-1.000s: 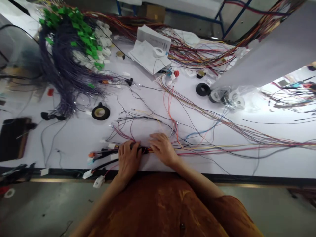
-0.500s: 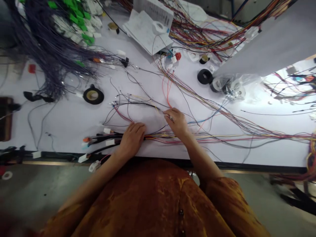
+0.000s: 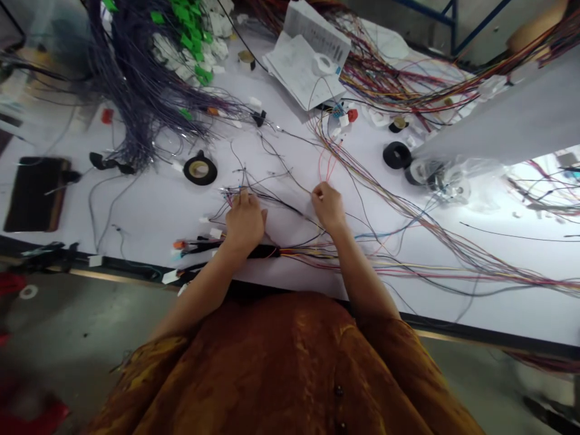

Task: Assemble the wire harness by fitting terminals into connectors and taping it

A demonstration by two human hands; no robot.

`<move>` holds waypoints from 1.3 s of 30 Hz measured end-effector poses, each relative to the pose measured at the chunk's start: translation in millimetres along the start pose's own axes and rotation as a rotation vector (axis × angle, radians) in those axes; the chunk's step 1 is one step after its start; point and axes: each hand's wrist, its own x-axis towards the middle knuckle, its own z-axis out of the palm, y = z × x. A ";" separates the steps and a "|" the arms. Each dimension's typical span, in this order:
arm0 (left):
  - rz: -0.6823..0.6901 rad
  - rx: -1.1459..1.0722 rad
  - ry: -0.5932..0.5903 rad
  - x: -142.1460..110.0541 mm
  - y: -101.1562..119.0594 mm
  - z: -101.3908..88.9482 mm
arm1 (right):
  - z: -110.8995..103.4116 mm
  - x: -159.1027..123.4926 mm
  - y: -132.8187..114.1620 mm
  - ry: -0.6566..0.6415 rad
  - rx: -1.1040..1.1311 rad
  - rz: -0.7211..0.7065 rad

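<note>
My left hand (image 3: 245, 219) rests on the white table (image 3: 145, 211), its fingers closed on thin dark and pink wire ends (image 3: 233, 194). My right hand (image 3: 327, 205) is closed in a pinch on thin red and orange wires (image 3: 326, 166) running away from me. Below both hands lies a black-taped wire bundle (image 3: 265, 251) whose coloured wires (image 3: 408, 269) fan out to the right. Small white and orange connectors (image 3: 194, 246) lie at the bundle's left end near the table's front edge.
A black tape roll (image 3: 200, 170) lies left of my hands, another (image 3: 397, 155) at the right. A purple wire mass with green tags (image 3: 149, 78) fills the far left. Papers (image 3: 303, 66), a plastic bag of rolls (image 3: 441, 178) and a dark pad (image 3: 34, 193) also lie here.
Both hands left the taped bundle and moved farther up the table. My left hand went to the loose dark wire ends and my right hand pinched the red and orange wires.
</note>
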 end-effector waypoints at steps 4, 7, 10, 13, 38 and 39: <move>-0.054 -0.091 0.009 2.0 -3.9 6.5 | -22.8 -5.3 24.7 0.218 -0.097 0.131; -0.029 -0.107 -0.018 2.4 -1.8 9.3 | -23.8 -17.4 12.1 0.213 -0.112 -0.031; -0.014 -0.094 -0.021 1.9 1.6 9.4 | -3.1 -25.6 -20.2 -0.014 -0.106 -0.262; -0.023 -0.101 -0.015 1.3 1.3 9.9 | 22.9 -22.7 -41.4 -0.131 -0.074 -0.265; -0.115 -1.565 -0.058 8.5 -15.4 -13.6 | 16.3 -42.9 -8.7 0.151 1.304 0.150; -0.083 -1.551 -0.120 7.8 -7.9 -16.2 | 17.7 -47.3 -9.6 0.145 1.280 0.109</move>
